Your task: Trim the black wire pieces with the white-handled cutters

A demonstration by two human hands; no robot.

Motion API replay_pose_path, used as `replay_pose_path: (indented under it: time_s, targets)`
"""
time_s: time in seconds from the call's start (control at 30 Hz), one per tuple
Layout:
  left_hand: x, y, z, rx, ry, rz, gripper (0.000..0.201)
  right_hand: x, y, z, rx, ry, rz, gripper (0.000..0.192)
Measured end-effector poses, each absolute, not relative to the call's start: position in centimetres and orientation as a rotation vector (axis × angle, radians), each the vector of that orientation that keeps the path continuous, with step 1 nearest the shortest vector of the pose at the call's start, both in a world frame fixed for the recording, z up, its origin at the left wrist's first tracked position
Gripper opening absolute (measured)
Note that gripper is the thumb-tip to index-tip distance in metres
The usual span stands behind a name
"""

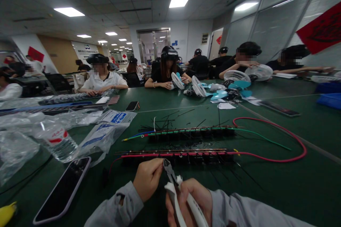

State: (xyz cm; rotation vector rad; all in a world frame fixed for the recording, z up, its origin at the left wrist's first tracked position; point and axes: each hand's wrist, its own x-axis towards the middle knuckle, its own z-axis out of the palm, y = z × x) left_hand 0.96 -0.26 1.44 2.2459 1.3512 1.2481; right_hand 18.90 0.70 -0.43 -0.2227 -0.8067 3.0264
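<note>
Head cam: right hand (pixel 199 189) wrapped round pliers (pixel 169 173), left hand (pixel 147 179) pinching by tip, prob steadying something, can't tell what.

Creased long grey sleeves (pixel 239 207), the left cuff (pixel 133 195) with a small dark opening (pixel 122 199).

Lettering check, head view | wall sign (pixel 86 50): emblem above lines of characters, too small for me to read | red hanging (pixel 323 30), far right: dark character strokes, I cannot make them out | bottle label (pixel 57 137): white script on red, illegible | plastic bag (pixel 105 133): blue print, blurred
</note>
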Motion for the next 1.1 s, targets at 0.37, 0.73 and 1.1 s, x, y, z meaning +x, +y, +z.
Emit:
replay_pose_path:
  time_s: [0.37,0.73,1.1]
  targets:
    - [1.0,-0.3,1.5,2.287,1.341,1.257,0.027,18.8,0.5,1.0,-0.343,-0.781,3.058,0.058]
    - [1.1,-0.2,1.4,2.309,1.339,1.237,0.029,18.8,0.4,2.0,-0.337,-0.781,3.078,0.059]
    - [1.2,-0.3,1.6,2.373,1.341,1.211,0.030,18.9,0.5,1.0,-0.342,-0.845,3.014,0.022]
